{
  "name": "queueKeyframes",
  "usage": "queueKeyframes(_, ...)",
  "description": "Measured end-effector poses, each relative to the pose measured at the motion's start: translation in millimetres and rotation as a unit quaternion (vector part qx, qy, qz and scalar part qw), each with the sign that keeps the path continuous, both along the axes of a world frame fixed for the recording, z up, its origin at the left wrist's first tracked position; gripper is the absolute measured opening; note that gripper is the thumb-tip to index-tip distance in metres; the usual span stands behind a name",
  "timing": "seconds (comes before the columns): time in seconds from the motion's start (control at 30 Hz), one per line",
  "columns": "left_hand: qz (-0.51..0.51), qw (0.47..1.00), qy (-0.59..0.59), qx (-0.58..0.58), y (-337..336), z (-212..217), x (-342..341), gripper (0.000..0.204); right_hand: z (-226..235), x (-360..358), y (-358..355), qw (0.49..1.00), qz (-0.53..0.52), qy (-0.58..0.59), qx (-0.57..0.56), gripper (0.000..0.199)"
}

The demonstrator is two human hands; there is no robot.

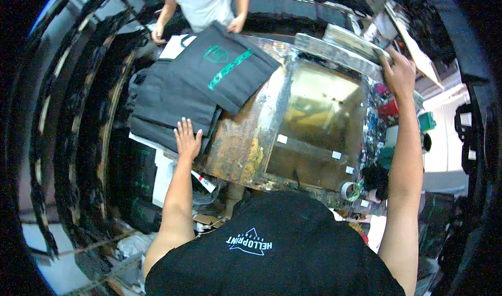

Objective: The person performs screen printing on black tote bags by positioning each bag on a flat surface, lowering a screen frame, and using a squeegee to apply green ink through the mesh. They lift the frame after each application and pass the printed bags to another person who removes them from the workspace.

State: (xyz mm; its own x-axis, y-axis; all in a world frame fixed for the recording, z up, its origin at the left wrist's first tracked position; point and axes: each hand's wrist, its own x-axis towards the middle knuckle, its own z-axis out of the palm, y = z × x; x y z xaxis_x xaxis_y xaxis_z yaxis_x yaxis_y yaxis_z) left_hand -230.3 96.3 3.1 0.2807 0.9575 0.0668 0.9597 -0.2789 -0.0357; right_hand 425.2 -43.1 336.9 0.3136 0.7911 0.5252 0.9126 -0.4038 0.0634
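My left hand [188,140] lies flat, fingers spread, on the near edge of a stack of black fabric bags [172,100]. On top of that stack rests a black bag with green print [219,68], turned at an angle. My right hand [400,75] reaches far right, its fingers closed round the end of a worn screen-printing frame [340,55]. That frame stands at the far side of a glossy, brownish rectangular panel [319,123]. How far the frame is tilted I cannot tell.
Across the table, a person in a light shirt [204,6] has one hand at the printed bag's far corner. Ink-stained wood [238,147] shows between bags and panel. Several containers line the right edge, including a green one [426,121] and a small round tub [350,191].
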Motion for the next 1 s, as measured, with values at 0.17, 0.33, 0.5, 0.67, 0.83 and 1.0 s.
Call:
queueKeyframes(0.17,0.008,1.000,-0.029,0.002,5,8,20,0.067,-13,17,-10,0.998,0.010,-0.051,0.044,0.047)
queueKeyframes(0.33,0.029,0.997,-0.050,0.058,15,9,11,0.042,-8,4,-10,0.999,0.035,-0.021,0.028,0.044)
queueKeyframes(0.5,-0.032,0.994,-0.064,-0.081,56,72,1,0.037,-10,5,-10,0.998,0.037,-0.036,0.033,0.047)
queueKeyframes(0.67,-0.135,0.988,0.012,-0.069,46,99,27,0.040,-6,6,-11,1.000,-0.003,0.001,-0.003,0.055)
queueKeyframes(0.83,-0.248,0.961,0.034,-0.118,-23,123,141,0.038,10,2,-6,0.998,-0.021,0.031,-0.047,0.059)
queueKeyframes(1.0,-0.252,0.943,-0.090,-0.198,-96,46,268,0.069,-8,25,4,0.997,0.026,-0.043,0.057,0.061)
